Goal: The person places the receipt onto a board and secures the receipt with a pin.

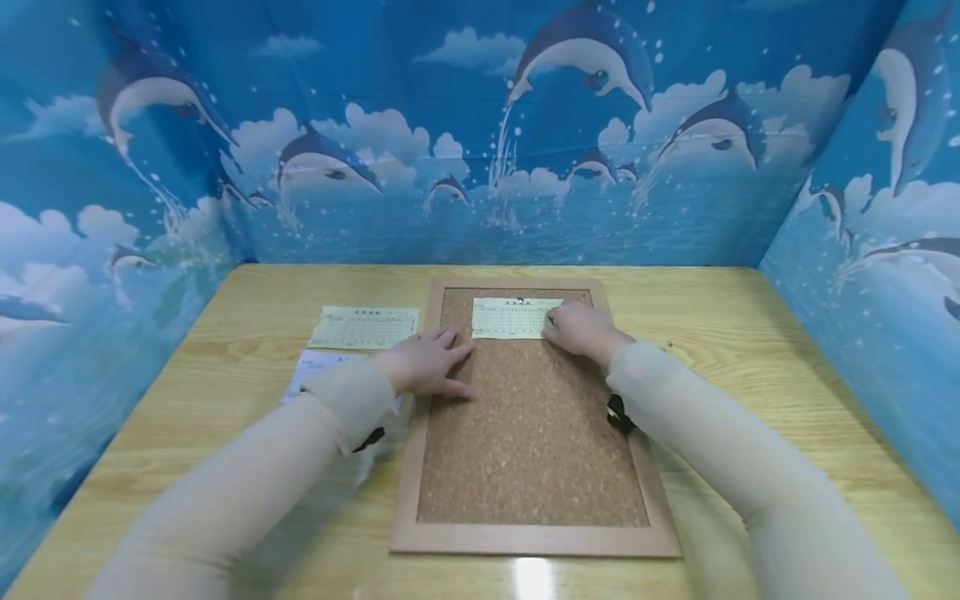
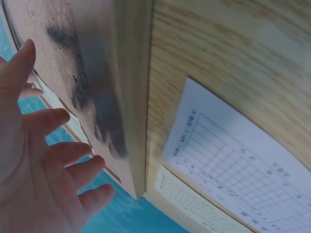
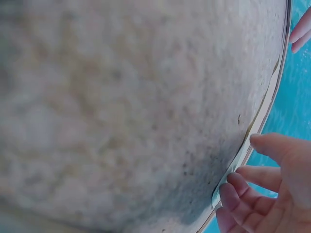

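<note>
A framed cork board (image 1: pixel 525 433) lies on the wooden table, and a pale green printed form (image 1: pixel 510 321) sits near its top edge. A small dark pin (image 1: pixel 520 300) shows at the form's upper middle. My right hand (image 1: pixel 581 329) is on the form's right end, which it partly covers; in the right wrist view its thumb and loosely bent fingers (image 3: pixel 240 199) are at the paper, thumb apart from them. My left hand (image 1: pixel 429 364) reaches over the board's left frame, fingers spread, tips near the form's lower left corner. The left wrist view shows its palm holding nothing.
Left of the board lie another pale green form (image 1: pixel 365 327) and a white-lilac form (image 1: pixel 309 367), the latter partly under my left arm. A tiny dark object (image 1: pixel 670 344) is on the table to the right. Dolphin-print cloth walls (image 1: pixel 480 125) border the table.
</note>
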`<state>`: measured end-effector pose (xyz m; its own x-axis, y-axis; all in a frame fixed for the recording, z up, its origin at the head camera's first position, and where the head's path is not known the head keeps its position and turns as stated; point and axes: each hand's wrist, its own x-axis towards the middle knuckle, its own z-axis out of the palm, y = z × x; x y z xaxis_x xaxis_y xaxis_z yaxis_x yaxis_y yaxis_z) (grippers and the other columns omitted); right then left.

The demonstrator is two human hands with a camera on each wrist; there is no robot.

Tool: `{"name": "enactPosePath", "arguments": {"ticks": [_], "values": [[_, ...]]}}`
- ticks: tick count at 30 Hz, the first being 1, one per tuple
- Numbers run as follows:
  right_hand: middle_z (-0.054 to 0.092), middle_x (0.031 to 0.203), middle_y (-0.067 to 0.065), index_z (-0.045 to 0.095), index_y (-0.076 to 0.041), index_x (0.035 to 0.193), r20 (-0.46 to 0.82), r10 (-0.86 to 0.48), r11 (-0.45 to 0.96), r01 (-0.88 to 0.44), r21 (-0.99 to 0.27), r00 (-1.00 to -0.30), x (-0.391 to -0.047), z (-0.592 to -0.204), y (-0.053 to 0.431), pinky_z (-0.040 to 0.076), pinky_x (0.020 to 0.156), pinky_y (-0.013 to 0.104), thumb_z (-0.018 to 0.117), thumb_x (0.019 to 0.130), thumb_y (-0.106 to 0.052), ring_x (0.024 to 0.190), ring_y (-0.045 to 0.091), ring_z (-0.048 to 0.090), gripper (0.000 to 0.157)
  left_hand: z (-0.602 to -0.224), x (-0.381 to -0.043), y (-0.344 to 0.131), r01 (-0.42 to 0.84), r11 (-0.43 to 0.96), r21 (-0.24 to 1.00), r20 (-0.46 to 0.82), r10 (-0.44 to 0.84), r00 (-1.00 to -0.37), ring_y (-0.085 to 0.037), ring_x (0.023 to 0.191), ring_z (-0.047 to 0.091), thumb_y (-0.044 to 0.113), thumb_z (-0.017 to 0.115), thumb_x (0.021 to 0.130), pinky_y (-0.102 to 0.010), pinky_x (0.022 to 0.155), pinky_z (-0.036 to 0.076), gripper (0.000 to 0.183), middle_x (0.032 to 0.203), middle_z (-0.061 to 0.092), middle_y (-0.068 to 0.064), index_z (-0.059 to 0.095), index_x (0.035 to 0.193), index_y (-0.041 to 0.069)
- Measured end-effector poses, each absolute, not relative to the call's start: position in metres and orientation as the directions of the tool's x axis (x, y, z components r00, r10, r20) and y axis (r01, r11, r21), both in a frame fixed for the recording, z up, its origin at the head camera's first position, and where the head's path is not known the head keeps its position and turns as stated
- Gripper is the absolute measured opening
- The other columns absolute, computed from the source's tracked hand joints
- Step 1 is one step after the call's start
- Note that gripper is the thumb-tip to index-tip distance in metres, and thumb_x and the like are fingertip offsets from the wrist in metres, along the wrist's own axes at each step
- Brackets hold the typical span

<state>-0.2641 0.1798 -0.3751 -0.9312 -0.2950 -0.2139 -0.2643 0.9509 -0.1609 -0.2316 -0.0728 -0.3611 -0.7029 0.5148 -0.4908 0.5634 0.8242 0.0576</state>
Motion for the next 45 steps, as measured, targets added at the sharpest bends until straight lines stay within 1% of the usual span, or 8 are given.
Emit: {"name": "enactPosePath", "arguments": {"ticks": [3, 7, 16, 20, 25, 32, 37, 45], "values": [[0.061, 0.094, 0.011, 0.065, -0.007, 0.098, -0.196, -0.287, 0.952, -0.258, -0.163, -0.937, -0.261, -0.376, 0.180, 0.044, 0.073, 0.042, 0.055, 0.094, -0.036, 0.085, 0.025, 0.055, 0.031, -0.361, -0.231, -0.077, 0.566, 0.821, 0.075, -0.484, 0.526, -0.700, -0.030, 0.141, 0.006, 0.068, 0.041, 0.085, -0.051, 0.109, 0.018, 0.085, 0.155, -0.002, -0.013, 0.009, 0.151, 0.023], [0.059, 0.082, 0.006, 0.065, -0.010, 0.088, -0.174, -0.291, 0.950, -0.262, -0.171, -0.941, -0.258, -0.377, 0.177, 0.042, 0.066, 0.038, 0.060, 0.089, -0.044, 0.073, 0.021, 0.053, 0.035, -0.361, -0.229, -0.084, 0.583, 0.808, 0.088, -0.444, 0.555, -0.703, -0.031, 0.139, 0.014, 0.066, 0.044, 0.086, -0.049, 0.108, 0.022, 0.083, 0.155, 0.004, -0.014, 0.016, 0.151, 0.022], [0.063, 0.098, 0.009, 0.066, -0.004, 0.107, -0.114, -0.336, 0.918, -0.297, -0.263, -0.935, -0.245, -0.381, 0.169, 0.047, 0.075, 0.039, 0.063, 0.088, -0.040, 0.084, 0.021, 0.058, 0.041, -0.367, -0.224, -0.104, 0.665, 0.738, 0.118, -0.195, 0.674, -0.713, -0.032, 0.116, 0.052, 0.053, 0.057, 0.087, -0.044, 0.093, 0.044, 0.072, 0.138, 0.044, -0.016, 0.041, 0.141, 0.008], [0.061, 0.099, 0.009, 0.065, -0.004, 0.109, -0.108, -0.357, 0.910, -0.319, -0.265, -0.928, -0.240, -0.381, 0.167, 0.047, 0.077, 0.039, 0.065, 0.087, -0.039, 0.088, 0.022, 0.057, 0.041, -0.369, -0.221, -0.113, 0.660, 0.739, 0.136, -0.130, 0.674, -0.727, -0.032, 0.114, 0.053, 0.050, 0.058, 0.087, -0.044, 0.093, 0.044, 0.068, 0.134, 0.049, -0.016, 0.045, 0.137, 0.006], [0.061, 0.097, 0.007, 0.064, -0.004, 0.115, -0.133, -0.370, 0.913, -0.333, -0.235, -0.920, -0.234, -0.377, 0.160, 0.048, 0.072, 0.037, 0.065, 0.086, -0.043, 0.083, 0.019, 0.056, 0.048, -0.366, -0.215, -0.124, 0.613, 0.772, 0.169, -0.146, 0.634, -0.759, -0.032, 0.121, 0.048, 0.046, 0.058, 0.089, -0.045, 0.098, 0.040, 0.065, 0.137, 0.046, -0.017, 0.043, 0.139, 0.006], [0.052, 0.082, 0.002, 0.064, -0.011, 0.095, -0.146, -0.414, 0.883, -0.357, -0.305, -0.898, -0.228, -0.375, 0.145, 0.041, 0.064, 0.033, 0.064, 0.087, -0.040, 0.072, 0.016, 0.048, 0.030, -0.366, -0.207, -0.147, 0.591, 0.784, 0.190, -0.113, 0.615, -0.780, -0.035, 0.120, 0.048, 0.045, 0.060, 0.089, -0.048, 0.096, 0.041, 0.066, 0.137, 0.045, -0.019, 0.044, 0.138, 0.005], [0.051, 0.081, 0.002, 0.066, -0.013, 0.102, -0.194, -0.444, 0.876, -0.379, -0.299, -0.875, -0.222, -0.372, 0.132, 0.037, 0.062, 0.032, 0.062, 0.089, -0.040, 0.070, 0.016, 0.046, 0.030, -0.366, -0.203, -0.161, 0.553, 0.806, 0.211, -0.119, 0.583, -0.804, -0.037, 0.122, 0.045, 0.042, 0.059, 0.090, -0.050, 0.097, 0.039, 0.064, 0.137, 0.044, -0.021, 0.044, 0.138, 0.003], [0.049, 0.078, 0.003, 0.061, -0.016, 0.089, -0.239, -0.459, 0.877, -0.393, -0.276, -0.856, -0.216, -0.372, 0.111, 0.033, 0.058, 0.030, 0.061, 0.089, -0.043, 0.066, 0.016, 0.042, 0.028, -0.372, -0.199, -0.181, 0.530, 0.819, 0.220, -0.088, 0.558, -0.825, -0.039, 0.121, 0.045, 0.039, 0.060, 0.090, -0.053, 0.098, 0.036, 0.061, 0.134, 0.047, -0.022, 0.045, 0.136, 0.001]]}}
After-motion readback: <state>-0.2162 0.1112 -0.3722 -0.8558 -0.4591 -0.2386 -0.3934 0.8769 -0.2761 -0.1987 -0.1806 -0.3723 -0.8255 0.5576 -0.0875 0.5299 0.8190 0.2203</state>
